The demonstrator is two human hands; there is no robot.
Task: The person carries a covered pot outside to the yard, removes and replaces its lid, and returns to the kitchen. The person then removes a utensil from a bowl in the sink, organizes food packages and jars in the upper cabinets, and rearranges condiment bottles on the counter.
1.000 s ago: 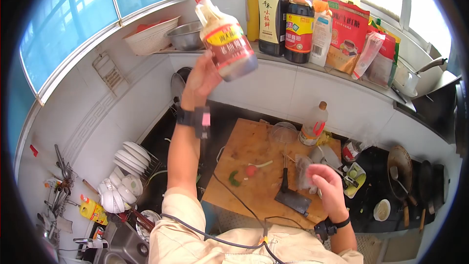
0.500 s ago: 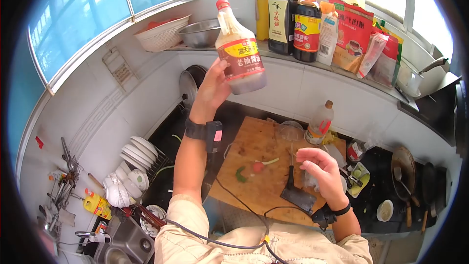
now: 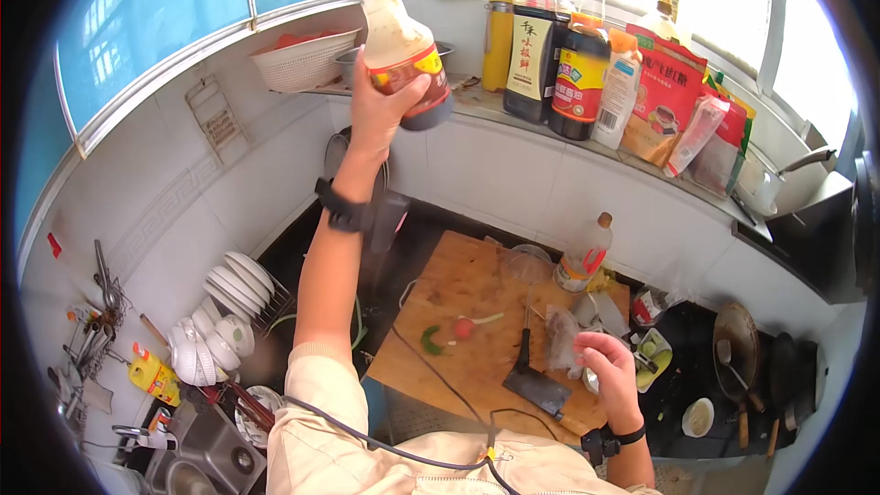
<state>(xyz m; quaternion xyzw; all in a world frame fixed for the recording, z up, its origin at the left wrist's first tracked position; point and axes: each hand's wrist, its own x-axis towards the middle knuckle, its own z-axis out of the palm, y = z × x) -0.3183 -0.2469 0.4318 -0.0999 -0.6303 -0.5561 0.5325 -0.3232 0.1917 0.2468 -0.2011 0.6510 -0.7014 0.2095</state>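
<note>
My left hand (image 3: 380, 105) is wrapped round a soy sauce bottle (image 3: 401, 32) with a red cap, a red and yellow label and dark liquid low inside. It holds the bottle up, slightly tilted, in front of the shelf at the back left. My right hand (image 3: 612, 371) hovers over the right edge of the wooden cutting board (image 3: 458, 266), loosely curled with nothing visible in it. Close by are a clear plastic bag (image 3: 561, 339) and a cleaver (image 3: 536, 388). A red round vegetable piece (image 3: 463, 328) and a green pepper piece (image 3: 431, 340) lie on the board.
Dark sauce bottles (image 3: 530, 60), a yellow flask (image 3: 499, 37) and a red pouch (image 3: 662, 96) line the shelf. A white basket (image 3: 302, 64) stands at its left end. Stacked dishes (image 3: 206, 344) and a sink (image 3: 215, 445) are on the left; a wok (image 3: 735, 335) is on the right.
My left hand has carried the soy sauce bottle up and left towards the shelf's left end, and the bottle's label has turned. My right hand has lowered slightly. The camera view has shifted.
</note>
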